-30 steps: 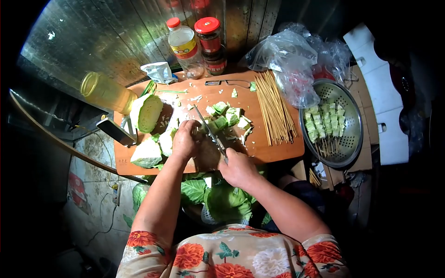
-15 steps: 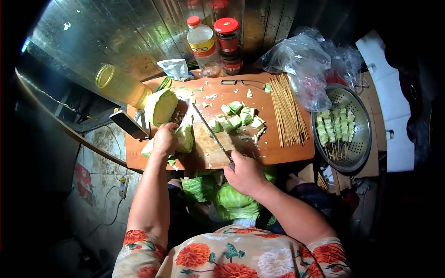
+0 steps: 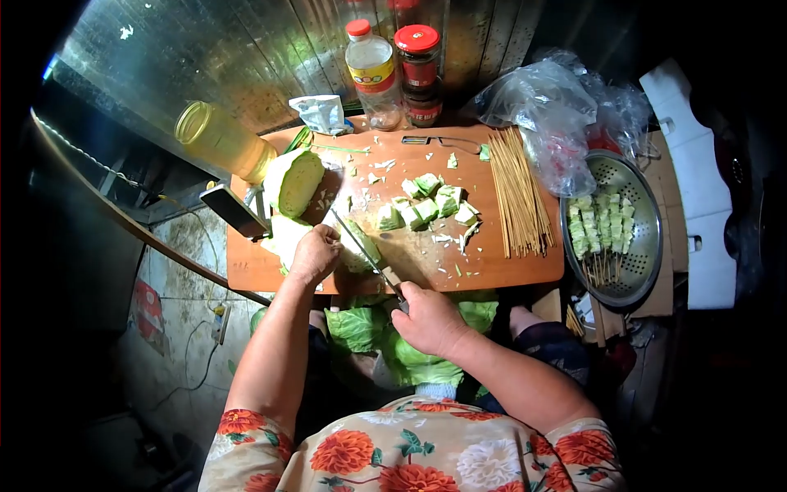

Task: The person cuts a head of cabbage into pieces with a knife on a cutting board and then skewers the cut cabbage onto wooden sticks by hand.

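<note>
My right hand (image 3: 429,318) is closed round the handle of a knife (image 3: 357,243), whose blade slants up and left across a pale green cabbage piece (image 3: 361,248). With curled fingers, my left hand (image 3: 316,252) grips that piece just left of the blade. Behind my left hand a large cut cabbage chunk (image 3: 297,182) stands with its pale cut face to the right, and another cabbage part lies below it. Several cut cabbage squares (image 3: 426,205) sit in the middle of the orange-brown board (image 3: 492,275), among small scraps.
Bamboo skewers (image 3: 520,193) lie at the board's right, beside a metal colander (image 3: 648,254) with threaded cabbage skewers. A phone (image 3: 234,211), a jar of yellow liquid (image 3: 225,148), a bottle (image 3: 373,78) and red-lidded jars (image 3: 419,61) stand around the edge. Cabbage leaves (image 3: 357,330) are below the board.
The knife has moved left, from beside the cabbage piece to across it. My left hand has shifted slightly right with its grip on the piece. The whole view has shifted a little.
</note>
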{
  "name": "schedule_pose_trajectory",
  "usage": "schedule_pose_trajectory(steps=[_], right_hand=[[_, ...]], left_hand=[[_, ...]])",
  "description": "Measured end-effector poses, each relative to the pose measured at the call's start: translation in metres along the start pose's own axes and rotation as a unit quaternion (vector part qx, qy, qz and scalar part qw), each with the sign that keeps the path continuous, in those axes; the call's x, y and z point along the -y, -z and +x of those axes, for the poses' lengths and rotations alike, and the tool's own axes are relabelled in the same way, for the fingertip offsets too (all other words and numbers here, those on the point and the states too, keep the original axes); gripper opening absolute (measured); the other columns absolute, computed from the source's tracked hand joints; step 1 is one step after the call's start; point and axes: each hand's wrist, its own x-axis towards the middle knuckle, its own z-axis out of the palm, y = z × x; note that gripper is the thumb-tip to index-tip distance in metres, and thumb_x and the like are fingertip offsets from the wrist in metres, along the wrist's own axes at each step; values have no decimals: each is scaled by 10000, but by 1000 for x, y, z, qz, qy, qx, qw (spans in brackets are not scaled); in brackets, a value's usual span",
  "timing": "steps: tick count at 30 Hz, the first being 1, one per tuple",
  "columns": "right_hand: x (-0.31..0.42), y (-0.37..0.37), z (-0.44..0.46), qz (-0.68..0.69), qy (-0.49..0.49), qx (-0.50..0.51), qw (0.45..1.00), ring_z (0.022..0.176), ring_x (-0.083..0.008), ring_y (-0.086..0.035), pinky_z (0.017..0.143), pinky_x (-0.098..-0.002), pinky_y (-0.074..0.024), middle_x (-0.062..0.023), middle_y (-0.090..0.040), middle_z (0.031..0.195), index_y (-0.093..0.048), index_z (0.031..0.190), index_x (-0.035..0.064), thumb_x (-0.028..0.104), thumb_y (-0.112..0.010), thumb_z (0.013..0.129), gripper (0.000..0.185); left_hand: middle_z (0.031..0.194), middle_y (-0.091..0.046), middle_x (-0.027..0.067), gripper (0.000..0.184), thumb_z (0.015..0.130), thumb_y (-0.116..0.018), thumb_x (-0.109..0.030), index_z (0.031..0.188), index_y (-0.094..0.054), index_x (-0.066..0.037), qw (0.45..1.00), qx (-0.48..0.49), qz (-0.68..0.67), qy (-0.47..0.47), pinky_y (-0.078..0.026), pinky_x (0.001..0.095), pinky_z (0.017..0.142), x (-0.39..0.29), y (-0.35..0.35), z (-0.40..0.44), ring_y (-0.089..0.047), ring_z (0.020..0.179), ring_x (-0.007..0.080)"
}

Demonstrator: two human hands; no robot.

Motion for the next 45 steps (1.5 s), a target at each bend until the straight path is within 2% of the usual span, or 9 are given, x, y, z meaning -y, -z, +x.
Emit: schedule_pose_trajectory(steps=[2, 4, 6, 13, 30, 33, 38, 41, 45], right_hand=[[4, -1, -4, 3, -13, 19, 1000, 806, -426, -602, 736, -494, -470, -235, -622, 797, -502, 998, -1, 219, -553, 823, 285], [8, -1, -6, -1, -19, 26, 999, 812, -429, -601, 745, -495, -470, -239, -622, 803, -497, 1002, -3, 215, -549, 826, 285], [9, -2, -6, -6, -25, 33, 999, 819, -432, -600, 754, -496, -470, -243, -622, 810, -492, 1007, -5, 211, -546, 829, 285], [13, -4, -7, -26, -25, 42, 998, 848, -445, -601, 785, -506, -465, -280, -621, 834, -480, 1044, -38, 195, -544, 845, 313], [20, -11, 26, -66, 0, 64, 996, 826, -431, -626, 779, -482, -486, -307, -617, 819, -473, 1013, -85, 148, -527, 850, 290], [25, -11, 37, -47, -53, 100, 992, 827, -427, -629, 775, -475, -490, -305, -620, 823, -476, 1021, -92, 139, -522, 845, 294], [-5, -54, 66, -87, -59, 52, 993, 848, -422, -627, 779, -476, -490, -277, -633, 841, -478, 1035, -80, 141, -503, 848, 290], [-1, -47, 59, -60, -57, 34, 996, 865, -425, -621, 795, -481, -484, -266, -637, 859, -486, 1076, -51, 165, -506, 855, 309], [-7, -38, 50, -52, -50, 44, 996, 876, -425, -617, 810, -481, -477, -259, -637, 870, -498, 1110, -21, 184, -513, 857, 326]], left_hand=[[658, -567, 35, 147, 834, -563, -63, 967, -551, -1, 993, 6, -98, 60, -388, 259, 404, -4, -2, -3, -506, 491, 103], [697, -596, 34, 159, 826, -609, -44, 968, -558, 9, 988, -14, -147, 35, -412, 245, 450, 20, -14, 7, -532, 539, 95], [766, -618, 70, 224, 717, -682, -69, 893, -560, -3, 970, -35, -230, 71, -488, 281, 639, 14, -18, 3, -581, 679, 154], [713, -534, 8, 182, 736, -680, -24, 820, -519, -40, 951, -26, -297, 84, -440, 257, 528, 16, -24, 4, -509, 605, 107], [765, -563, 28, 174, 763, -682, 0, 846, -531, -22, 945, -28, -309, 102, -477, 247, 538, -3, -13, -8, -551, 629, 113], [765, -566, 28, 167, 762, -679, 3, 847, -537, -22, 946, -29, -307, 96, -480, 246, 541, -1, -15, -8, -555, 629, 115], [746, -572, 22, 159, 751, -672, 0, 842, -545, -26, 959, -37, -273, 70, -482, 250, 566, 9, -20, -9, -556, 625, 114], [732, -576, 20, 153, 746, -667, -3, 836, -546, -28, 967, -26, -247, 55, -478, 250, 584, 2, -16, -14, -552, 624, 111], [733, -574, 24, 159, 744, -665, 2, 840, -542, -33, 972, 65, -216, 67, -483, 252, 582, -4, -13, -25, -558, 638, 118]])
